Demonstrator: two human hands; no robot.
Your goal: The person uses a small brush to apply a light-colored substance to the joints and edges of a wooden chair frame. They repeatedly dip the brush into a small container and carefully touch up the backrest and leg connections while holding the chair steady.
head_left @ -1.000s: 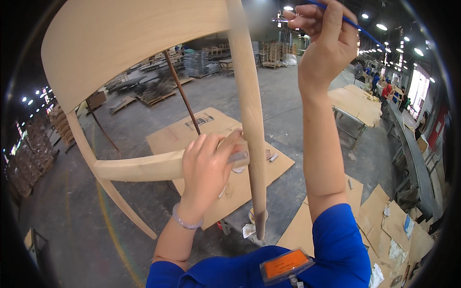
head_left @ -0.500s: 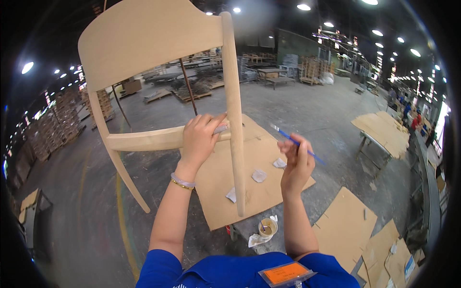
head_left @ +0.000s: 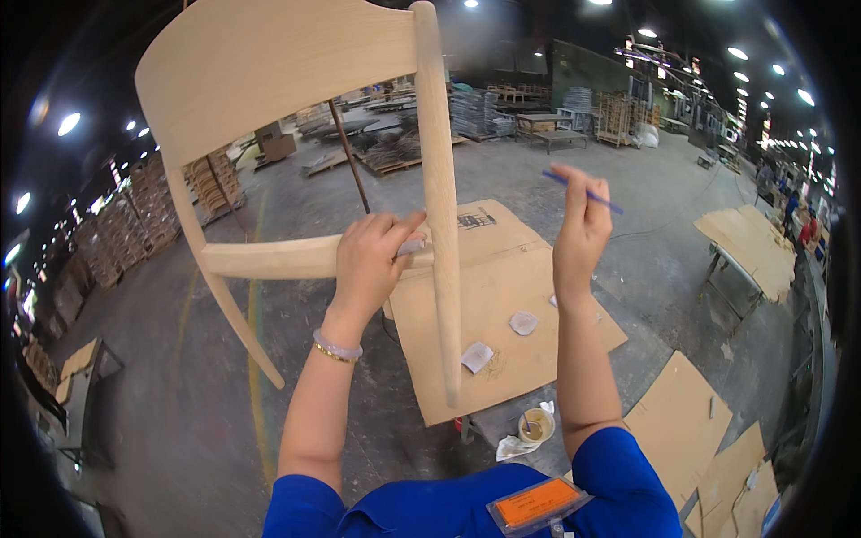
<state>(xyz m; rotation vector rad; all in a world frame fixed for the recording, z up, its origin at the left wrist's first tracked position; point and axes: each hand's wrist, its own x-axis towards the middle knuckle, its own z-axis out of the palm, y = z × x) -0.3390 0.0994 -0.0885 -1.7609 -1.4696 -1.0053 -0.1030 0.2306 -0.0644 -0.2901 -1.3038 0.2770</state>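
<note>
A bare wooden chair frame (head_left: 278, 67) stands tilted before me, with a curved back panel, legs and a cross rail (head_left: 273, 260). My left hand (head_left: 363, 264) is closed over the rail where it meets the right leg (head_left: 441, 197). Under its thumb shows a small pale grey folded piece (head_left: 411, 247), its kind unclear. Raised to the right of the leg, apart from the chair, my right hand (head_left: 581, 229) pinches a slim blue-handled paintbrush (head_left: 605, 203). The brush is slightly blurred and its bristles do not show clearly.
Below the chair lies a cardboard sheet (head_left: 426, 359) with pale pads (head_left: 477, 357) on it. A small cup (head_left: 536, 427) with a stick stands near me beside crumpled tissue (head_left: 516, 446). More cardboard (head_left: 677, 421) lies at right, near a board-topped table (head_left: 749, 242). Stacked pallets (head_left: 108, 229) stand at left.
My right hand has moved up and to the right with the paintbrush, away from the leg. My left hand stays on the rail. The view has turned slightly.
</note>
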